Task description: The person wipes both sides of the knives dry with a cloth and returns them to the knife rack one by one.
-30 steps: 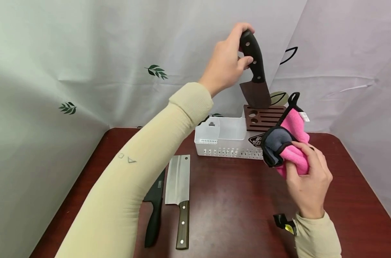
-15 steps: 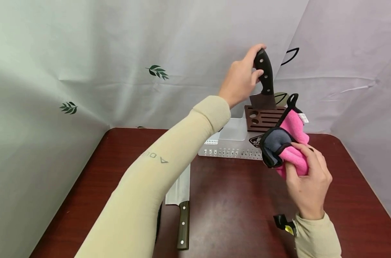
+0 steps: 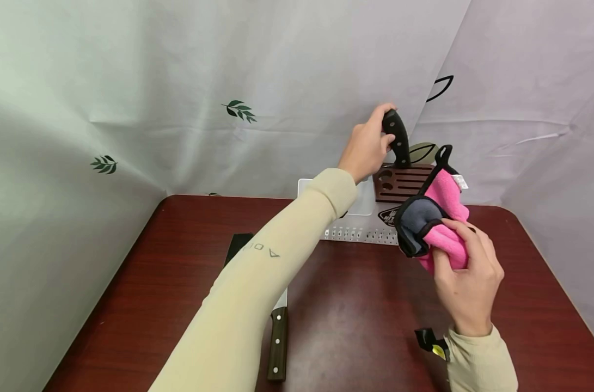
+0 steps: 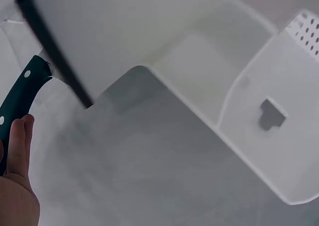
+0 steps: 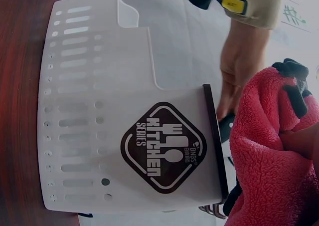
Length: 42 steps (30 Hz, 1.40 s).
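My left hand grips the black riveted handle of a cleaver above the back of the table. Its blade has sunk into the brown slotted top of a white plastic knife holder, hiding nearly all of the metal. In the left wrist view the fingers lie along the handle. My right hand pinches a bunched pink and grey cloth with black trim and a hanging loop, held up in front of the holder's right end. The right wrist view shows its fluffy pink side.
On the dark red table lie a cleaver with a brown wooden handle and a black knife, both partly hidden under my left sleeve. A white curtain hangs behind. The holder has an open compartment on its left.
My left hand has moved right and then down, lowering the cleaver until its blade went into the slotted top. The right hand and cloth have hardly moved.
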### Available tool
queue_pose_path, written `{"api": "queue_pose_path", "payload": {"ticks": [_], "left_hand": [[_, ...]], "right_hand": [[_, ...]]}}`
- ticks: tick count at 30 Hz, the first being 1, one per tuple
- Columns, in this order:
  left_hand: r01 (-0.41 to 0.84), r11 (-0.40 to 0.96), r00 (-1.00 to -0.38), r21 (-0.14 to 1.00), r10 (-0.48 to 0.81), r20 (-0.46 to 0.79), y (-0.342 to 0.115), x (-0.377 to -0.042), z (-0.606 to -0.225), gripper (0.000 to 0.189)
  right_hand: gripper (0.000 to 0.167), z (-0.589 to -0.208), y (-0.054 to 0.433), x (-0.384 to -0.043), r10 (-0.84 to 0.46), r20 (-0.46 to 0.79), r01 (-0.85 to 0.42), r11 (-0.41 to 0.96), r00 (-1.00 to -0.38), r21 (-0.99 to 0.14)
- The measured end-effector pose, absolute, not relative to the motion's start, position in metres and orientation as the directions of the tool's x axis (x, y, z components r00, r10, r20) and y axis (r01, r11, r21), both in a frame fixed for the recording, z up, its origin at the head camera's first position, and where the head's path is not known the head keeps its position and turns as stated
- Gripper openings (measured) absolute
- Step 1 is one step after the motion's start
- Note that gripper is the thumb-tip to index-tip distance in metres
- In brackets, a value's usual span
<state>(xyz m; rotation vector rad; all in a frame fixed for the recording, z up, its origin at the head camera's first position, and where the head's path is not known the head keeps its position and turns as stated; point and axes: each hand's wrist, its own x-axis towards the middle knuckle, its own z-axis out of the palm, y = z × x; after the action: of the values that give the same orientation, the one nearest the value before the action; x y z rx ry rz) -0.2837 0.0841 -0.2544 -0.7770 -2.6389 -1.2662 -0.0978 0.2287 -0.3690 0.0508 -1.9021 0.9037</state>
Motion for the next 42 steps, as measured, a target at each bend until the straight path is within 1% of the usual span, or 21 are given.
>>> {"api": "queue_pose_path", "payload": {"ticks": [3, 6, 10, 14, 17, 21, 24, 28, 31, 36, 39, 42], "left_hand": [[0.474, 0.492, -0.872, 0.730, 0.381, 0.308, 0.083, -0.286, -0.260, 0.053], [0.476, 0.484, -0.870, 0.734, 0.379, 0.314, 0.082, -0.287, -0.262, 0.054], [0.504, 0.514, -0.856, 0.694, 0.405, 0.321, 0.080, -0.287, -0.262, 0.057], [0.539, 0.534, -0.835, 0.651, 0.441, 0.330, 0.076, -0.288, -0.262, 0.065], [0.549, 0.530, -0.829, 0.646, 0.445, 0.340, 0.069, -0.290, -0.263, 0.071], [0.520, 0.567, -0.851, 0.638, 0.412, 0.327, 0.057, -0.292, -0.264, 0.076], [0.470, 0.643, -0.880, 0.605, 0.395, 0.265, 0.046, -0.287, -0.264, 0.080], [0.432, 0.705, -0.897, 0.562, 0.401, 0.186, 0.029, -0.273, -0.265, 0.082], [0.435, 0.723, -0.895, 0.537, 0.415, 0.165, 0.013, -0.257, -0.269, 0.079], [0.440, 0.733, -0.893, 0.519, 0.416, 0.169, -0.018, -0.226, -0.279, 0.075], [0.429, 0.737, -0.900, 0.521, 0.394, 0.184, -0.037, -0.210, -0.285, 0.074], [0.422, 0.756, -0.906, 0.501, 0.364, 0.215, -0.055, -0.195, -0.291, 0.074]], "right_hand": [[0.029, -0.369, 0.228, -0.098, 0.340, 0.793, -0.404, 0.719, -0.505, -0.565], [0.029, -0.368, 0.229, -0.099, 0.340, 0.794, -0.404, 0.719, -0.504, -0.565], [0.028, -0.367, 0.230, -0.099, 0.341, 0.796, -0.404, 0.721, -0.501, -0.563], [0.029, -0.368, 0.231, -0.100, 0.342, 0.795, -0.401, 0.722, -0.502, -0.564], [0.029, -0.368, 0.231, -0.100, 0.343, 0.793, -0.398, 0.723, -0.503, -0.565], [0.029, -0.369, 0.231, -0.100, 0.343, 0.793, -0.400, 0.721, -0.503, -0.566], [0.029, -0.368, 0.231, -0.100, 0.344, 0.793, -0.399, 0.722, -0.503, -0.565], [0.029, -0.367, 0.232, -0.099, 0.345, 0.791, -0.394, 0.724, -0.505, -0.566], [0.029, -0.367, 0.231, -0.099, 0.341, 0.789, -0.396, 0.721, -0.511, -0.568], [0.030, -0.367, 0.231, -0.099, 0.336, 0.788, -0.399, 0.719, -0.516, -0.569], [0.030, -0.367, 0.231, -0.098, 0.330, 0.789, -0.402, 0.720, -0.518, -0.565], [0.030, -0.367, 0.231, -0.098, 0.321, 0.791, -0.407, 0.721, -0.521, -0.561]]}}
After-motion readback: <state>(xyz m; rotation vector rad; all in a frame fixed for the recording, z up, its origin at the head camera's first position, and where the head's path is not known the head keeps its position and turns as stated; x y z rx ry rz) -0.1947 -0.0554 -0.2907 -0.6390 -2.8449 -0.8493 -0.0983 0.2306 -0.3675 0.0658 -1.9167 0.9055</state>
